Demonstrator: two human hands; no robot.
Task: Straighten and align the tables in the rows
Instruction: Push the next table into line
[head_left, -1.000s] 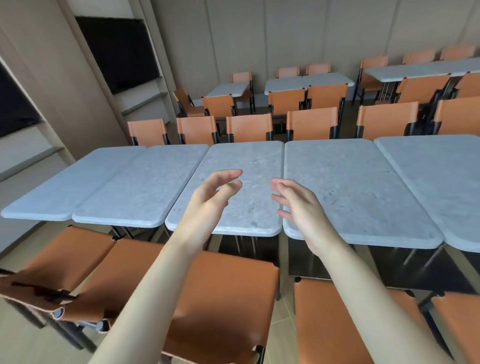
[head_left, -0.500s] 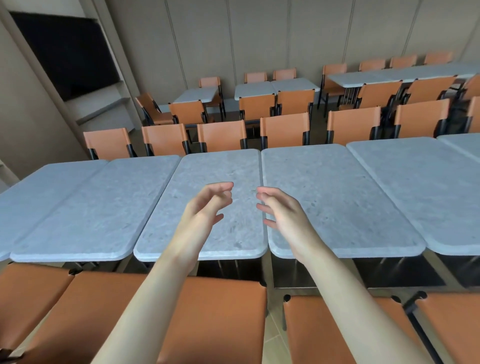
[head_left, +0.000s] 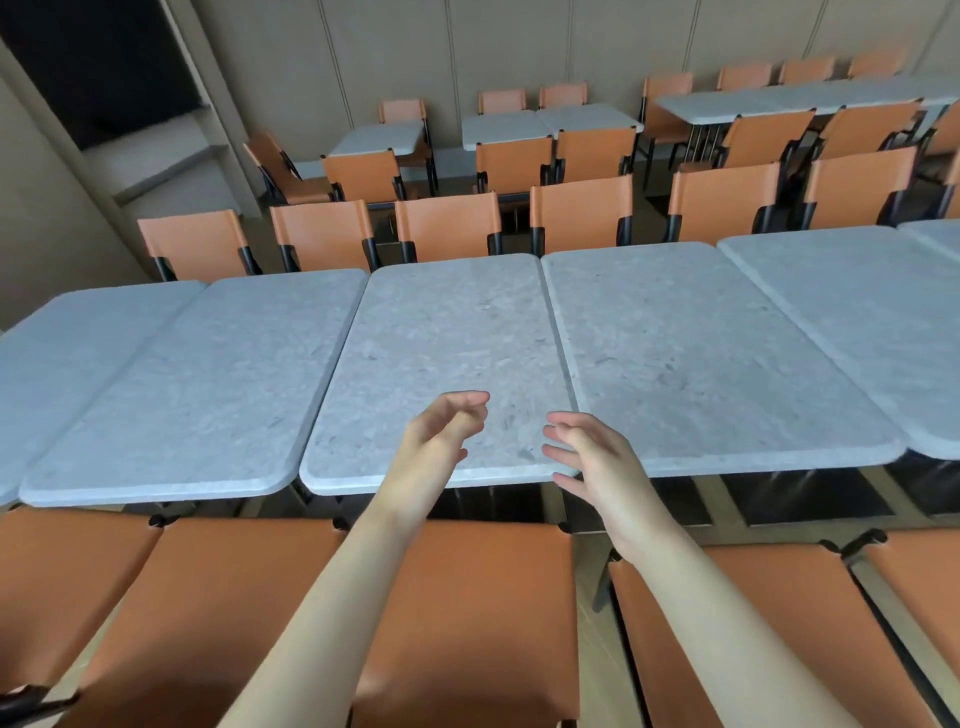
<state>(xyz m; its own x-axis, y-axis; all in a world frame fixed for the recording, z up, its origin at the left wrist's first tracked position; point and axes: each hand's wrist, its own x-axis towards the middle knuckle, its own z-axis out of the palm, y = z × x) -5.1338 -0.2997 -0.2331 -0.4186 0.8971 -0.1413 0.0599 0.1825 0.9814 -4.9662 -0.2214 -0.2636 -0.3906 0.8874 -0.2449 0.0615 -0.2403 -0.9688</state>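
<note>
Both hands hover over the near edge of the middle table (head_left: 441, 364), at 12 o'clock from the person. The left hand (head_left: 441, 441) has loosely curled fingers and holds nothing; the right hand (head_left: 592, 457) has spread, relaxed fingers, also empty. I think the good way is to grip the near edge with hands wider apart, then push evenly so it lines up with the table (head_left: 701, 353) at 1 o'clock.

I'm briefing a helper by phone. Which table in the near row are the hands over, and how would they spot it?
Start at the near row of grey tables with orange chairs along both sides. The middle table lies under the left hand; the right hand hovers at its right corner. Its near edge sits farther forward than the left neighbour's.
</note>
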